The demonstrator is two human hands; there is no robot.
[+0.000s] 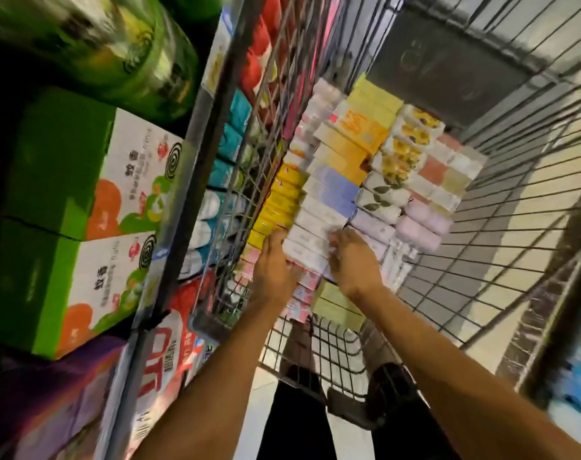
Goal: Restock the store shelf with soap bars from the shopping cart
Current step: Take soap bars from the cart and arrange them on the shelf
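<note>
Inside the cart [481, 260], left hand [272, 263] and right hand [352, 260] grip white soap boxes [310, 240]; their print is blurred.

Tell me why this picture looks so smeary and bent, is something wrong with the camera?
Head view: motion blur smears the green boxes on the shelf and both hands, left hand and right hand, over the white soap boxes; the wide lens bows the cart's wires into curves; the upper left corner falls into dark shadow, while the floor at right is brightly lit.
</note>
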